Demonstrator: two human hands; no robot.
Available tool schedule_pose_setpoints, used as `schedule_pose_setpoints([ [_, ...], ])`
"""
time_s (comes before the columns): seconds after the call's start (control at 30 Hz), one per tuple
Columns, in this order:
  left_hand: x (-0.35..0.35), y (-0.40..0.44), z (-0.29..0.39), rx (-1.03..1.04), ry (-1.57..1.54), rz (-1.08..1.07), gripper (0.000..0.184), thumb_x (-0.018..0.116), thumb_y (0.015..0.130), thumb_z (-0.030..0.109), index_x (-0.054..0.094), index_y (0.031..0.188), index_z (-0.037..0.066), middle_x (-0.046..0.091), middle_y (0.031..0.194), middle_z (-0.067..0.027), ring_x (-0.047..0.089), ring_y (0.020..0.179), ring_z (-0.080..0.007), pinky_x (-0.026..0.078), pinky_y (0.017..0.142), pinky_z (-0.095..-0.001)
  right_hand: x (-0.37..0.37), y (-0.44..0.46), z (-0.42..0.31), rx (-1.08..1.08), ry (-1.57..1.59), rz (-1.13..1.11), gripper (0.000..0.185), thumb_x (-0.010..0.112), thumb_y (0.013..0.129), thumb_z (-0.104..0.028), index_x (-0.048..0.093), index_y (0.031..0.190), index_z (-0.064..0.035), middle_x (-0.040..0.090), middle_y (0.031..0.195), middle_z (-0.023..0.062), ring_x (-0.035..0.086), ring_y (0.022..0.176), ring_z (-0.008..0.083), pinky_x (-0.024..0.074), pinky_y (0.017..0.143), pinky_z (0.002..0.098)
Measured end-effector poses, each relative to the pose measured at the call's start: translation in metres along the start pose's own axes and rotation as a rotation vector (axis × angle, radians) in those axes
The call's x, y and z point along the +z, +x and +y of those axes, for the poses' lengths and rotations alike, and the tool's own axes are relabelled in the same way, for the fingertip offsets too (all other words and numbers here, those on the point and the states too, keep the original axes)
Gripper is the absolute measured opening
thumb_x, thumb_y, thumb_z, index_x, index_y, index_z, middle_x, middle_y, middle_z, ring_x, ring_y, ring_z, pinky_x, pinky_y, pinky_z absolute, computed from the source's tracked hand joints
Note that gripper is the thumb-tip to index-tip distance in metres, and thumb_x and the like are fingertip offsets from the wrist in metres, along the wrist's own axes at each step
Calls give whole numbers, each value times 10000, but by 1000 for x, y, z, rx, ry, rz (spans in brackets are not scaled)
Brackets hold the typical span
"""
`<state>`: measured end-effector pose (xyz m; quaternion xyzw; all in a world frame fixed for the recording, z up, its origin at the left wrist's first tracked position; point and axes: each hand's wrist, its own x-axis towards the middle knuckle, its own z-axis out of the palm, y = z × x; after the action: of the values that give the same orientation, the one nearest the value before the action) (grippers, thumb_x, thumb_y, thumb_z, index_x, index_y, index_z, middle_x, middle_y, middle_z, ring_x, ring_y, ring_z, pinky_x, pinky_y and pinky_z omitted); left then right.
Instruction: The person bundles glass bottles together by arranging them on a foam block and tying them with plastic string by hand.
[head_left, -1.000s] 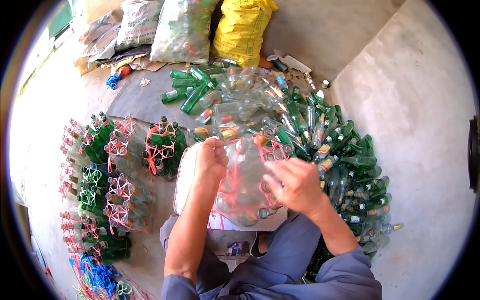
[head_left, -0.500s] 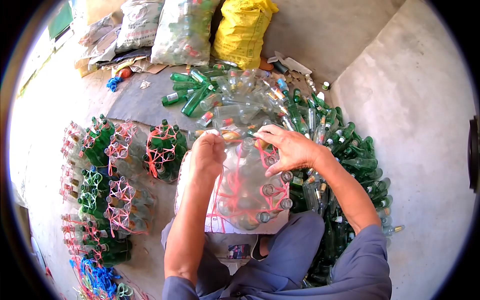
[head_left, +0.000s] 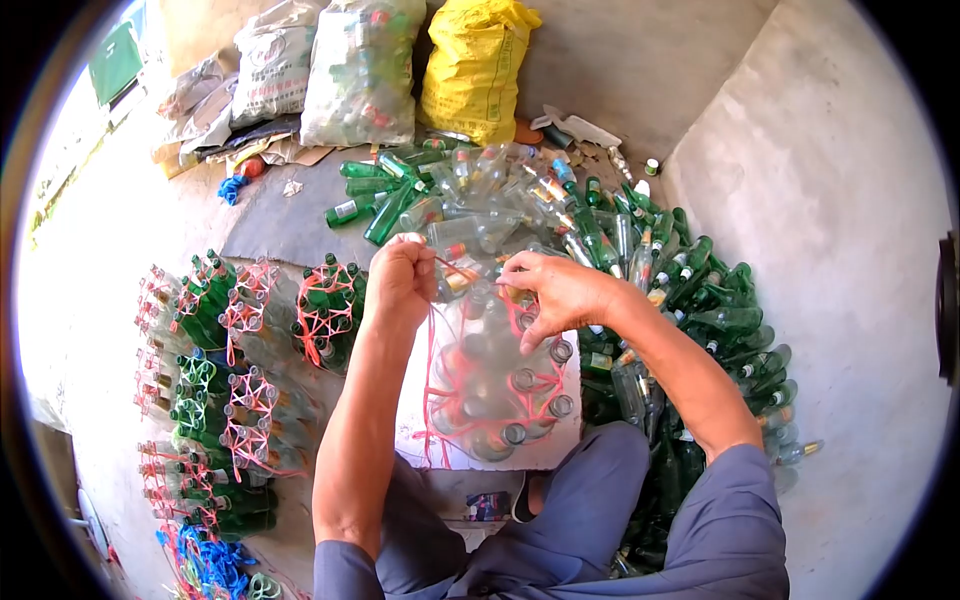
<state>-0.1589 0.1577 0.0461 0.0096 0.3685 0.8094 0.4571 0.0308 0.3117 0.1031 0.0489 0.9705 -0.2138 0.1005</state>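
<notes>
The left hand (head_left: 402,282) grips a red strand (head_left: 453,268) stretched toward the far edge of the clear bottle bundle (head_left: 487,375). The right hand (head_left: 565,292), thumb and fingers spread apart, is positioned at the far-right bottle necks. The bundle stands on the white surface (head_left: 555,454).

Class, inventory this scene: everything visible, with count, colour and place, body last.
Board: one, white, centre
Bottle bundle: one, clear, pink-tied, on board
Strand: one, reddish, near bundle's far edge
Tied bundles: several, green or clear, left
Loose bottles: many, green and clear, ahead, right
Sacks: three (two whitish, one yellow), back
Mat: one, grey, ahead-left
Strips: uncounted, mostly blue, lower left
Trouser legs: two, grey-blue, bottom
Left hand: one, bare, gripping strand
Right hand: one, bare, by bundle
</notes>
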Motion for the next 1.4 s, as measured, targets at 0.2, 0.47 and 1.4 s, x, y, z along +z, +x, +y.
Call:
schedule_pose_setpoints([
  [0.2,41,-18,-1,292,417,-198,161,579,804,-74,542,842,78,526,696,-4,413,530,-69,347,469,-249,3,-2,-7,39,8,27,852,936,554,-382,644,1265,-16,558,1307,134,612,1140,320,502,989,377],
  [0.47,47,-81,-46,817,1663,-621,164,588,819,49,553,976,78,624,613,-179,649,598,-409,486,558,-543,12,-3,4,-52,60,93,742,914,583,-321,668,1216,-23,584,1286,140,644,1095,328,526,954,376],
  [1.4,-66,-23,-52,-131,747,-174,91,698,781,122,643,804,54,561,665,0,451,514,-101,313,456,-287,31,-34,-75,-76,-149,707,171,712,786,-129,728,926,-31,749,982,88,684,956,323,534,851,412],
])
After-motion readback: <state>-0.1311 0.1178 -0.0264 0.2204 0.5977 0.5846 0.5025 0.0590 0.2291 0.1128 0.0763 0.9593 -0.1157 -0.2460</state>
